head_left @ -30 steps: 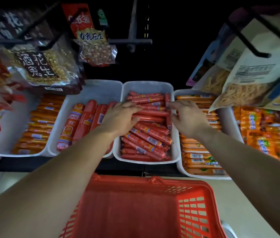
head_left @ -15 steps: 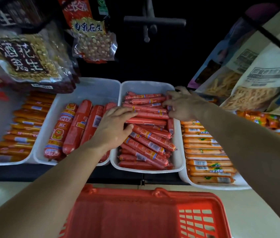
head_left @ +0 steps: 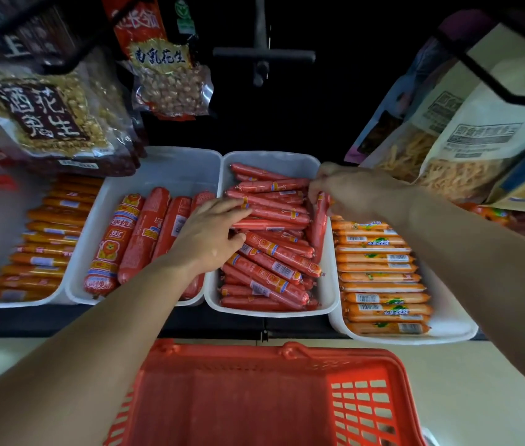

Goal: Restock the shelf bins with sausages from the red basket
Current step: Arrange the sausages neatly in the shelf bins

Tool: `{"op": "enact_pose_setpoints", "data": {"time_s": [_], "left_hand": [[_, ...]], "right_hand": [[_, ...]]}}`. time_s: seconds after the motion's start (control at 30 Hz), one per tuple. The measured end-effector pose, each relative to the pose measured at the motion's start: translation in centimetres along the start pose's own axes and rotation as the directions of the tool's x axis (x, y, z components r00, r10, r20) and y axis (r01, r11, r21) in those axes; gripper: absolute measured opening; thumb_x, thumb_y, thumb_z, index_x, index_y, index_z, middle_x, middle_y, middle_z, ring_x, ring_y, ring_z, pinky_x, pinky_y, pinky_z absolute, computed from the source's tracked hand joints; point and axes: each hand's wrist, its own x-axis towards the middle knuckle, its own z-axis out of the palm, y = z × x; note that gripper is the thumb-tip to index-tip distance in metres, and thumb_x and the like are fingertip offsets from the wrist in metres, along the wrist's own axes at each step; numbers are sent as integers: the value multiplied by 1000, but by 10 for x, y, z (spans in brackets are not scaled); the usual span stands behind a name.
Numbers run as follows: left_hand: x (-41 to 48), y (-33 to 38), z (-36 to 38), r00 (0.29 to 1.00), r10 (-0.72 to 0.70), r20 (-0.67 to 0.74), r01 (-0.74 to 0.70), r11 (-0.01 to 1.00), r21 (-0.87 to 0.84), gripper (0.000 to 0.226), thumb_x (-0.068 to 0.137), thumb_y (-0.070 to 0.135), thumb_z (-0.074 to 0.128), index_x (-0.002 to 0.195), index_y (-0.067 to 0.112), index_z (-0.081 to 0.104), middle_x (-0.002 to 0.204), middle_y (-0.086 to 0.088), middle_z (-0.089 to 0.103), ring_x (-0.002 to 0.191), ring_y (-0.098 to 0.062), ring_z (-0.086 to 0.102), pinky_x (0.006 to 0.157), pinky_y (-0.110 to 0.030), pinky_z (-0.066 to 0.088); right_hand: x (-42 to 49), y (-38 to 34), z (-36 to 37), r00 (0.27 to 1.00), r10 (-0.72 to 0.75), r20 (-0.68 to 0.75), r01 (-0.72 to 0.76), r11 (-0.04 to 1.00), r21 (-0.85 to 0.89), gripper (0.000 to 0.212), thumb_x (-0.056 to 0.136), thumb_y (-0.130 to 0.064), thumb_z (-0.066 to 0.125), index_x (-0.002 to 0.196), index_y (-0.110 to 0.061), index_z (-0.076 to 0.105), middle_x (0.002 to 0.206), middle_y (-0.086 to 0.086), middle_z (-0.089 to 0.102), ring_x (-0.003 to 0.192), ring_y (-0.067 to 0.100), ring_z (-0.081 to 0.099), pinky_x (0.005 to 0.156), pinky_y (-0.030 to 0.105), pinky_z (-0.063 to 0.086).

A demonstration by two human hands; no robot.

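A white shelf bin (head_left: pixel 270 157) in the middle holds a pile of thin red sausages (head_left: pixel 274 252). My left hand (head_left: pixel 209 235) lies palm down on the pile's left side, fingers spread over the sausages. My right hand (head_left: pixel 348 191) is at the bin's right rim, fingers pinched on one red sausage (head_left: pixel 319 220) that stands lengthwise along that wall. The red basket (head_left: pixel 254 397) sits below the shelf, close to me; what shows of its inside looks bare.
A white bin of thick red sausages (head_left: pixel 138 233) sits to the left, and bins of orange sausages lie at far left (head_left: pixel 45 246) and at right (head_left: pixel 380 278). Peanut bags (head_left: pixel 45 114) and snack bags (head_left: pixel 467 140) hang from hooks just above the bins.
My right hand moved from the right-hand orange bin up to the middle bin's right rim and pinched a sausage there. My left hand stayed on the pile. The view shifted nearer.
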Motion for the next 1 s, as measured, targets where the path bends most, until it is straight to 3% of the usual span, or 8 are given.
{"op": "enact_pose_setpoints", "data": {"time_s": [0.23, 0.4, 0.53, 0.6, 0.73, 0.8, 0.9, 1.0], "left_hand": [[-16, 15, -11, 995, -51, 84, 59, 994, -92, 61, 98, 40, 52, 153, 39, 26, 161, 20, 18, 147, -13, 19, 118, -37, 20], [-33, 13, -13, 994, -61, 86, 69, 993, -96, 61, 96, 40, 54, 152, 33, 30, 159, 14, 27, 144, -11, 28, 118, -40, 28], [-43, 17, -17, 995, -88, -37, 78, 974, -215, 57, 95, 32, 60, 148, 30, 40, 151, 8, 43, 137, -13, 40, 109, -29, 33], [-45, 16, -18, 996, -80, -49, 70, 980, -188, 58, 94, 33, 62, 147, 30, 41, 149, 5, 46, 138, -17, 37, 111, -33, 32], [-44, 1, -9, 999, -14, -48, 10, 996, -87, 60, 89, 38, 67, 144, 33, 45, 147, 10, 46, 135, -17, 33, 112, -34, 29], [-41, -3, -3, 999, 2, -42, -5, 998, -55, 70, 82, 47, 71, 145, 34, 44, 145, 11, 44, 130, -17, 32, 110, -33, 28], [-35, -4, 2, 1000, -9, -20, 10, 1000, 19, 88, 76, 60, 71, 150, 39, 30, 145, 11, 40, 127, -19, 29, 109, -38, 31], [-33, -5, 3, 1000, -10, -16, 11, 999, 53, 92, 75, 61, 71, 152, 40, 24, 147, 10, 39, 125, -20, 29, 108, -39, 31]], "right_hand": [[-54, 9, -8, 980, 65, -190, -34, 986, 161, 27, 91, -26, 67, 115, -32, 56, 110, -6, 42, 101, 19, 53, 86, 37, 45], [-80, 14, 0, 862, 230, -452, 6, 886, 464, 25, 89, -25, 71, 113, -23, 63, 103, -4, 50, 90, 11, 50, 77, 23, 35], [-61, -22, 38, 874, 325, -361, -6, 751, 660, 22, 90, -28, 71, 111, -23, 65, 106, -3, 57, 96, 11, 54, 74, 19, 34], [-46, -41, 55, 893, 372, -255, -70, 672, 738, 20, 91, -35, 69, 109, -27, 64, 108, -2, 62, 96, 14, 59, 68, 21, 39], [-33, -56, 67, 942, 231, -245, -141, 931, 337, 33, 90, -45, 65, 120, -31, 64, 120, -3, 62, 115, 24, 54, 95, 37, 43], [-36, -57, 62, 950, 173, -261, -100, 957, 272, 46, 90, -54, 58, 130, -31, 59, 131, -3, 57, 123, 26, 47, 103, 42, 36], [-44, -63, 65, 998, 54, -33, -48, 985, 168, 94, 81, -83, 38, 155, -27, 24, 154, -1, 37, 140, 24, 34, 114, 44, 23], [-45, -78, 77, 991, 61, 117, -66, 997, 36, 130, 61, -98, 25, 157, -19, -11, 158, 5, 20, 147, 29, 19, 120, 50, 5]]}}
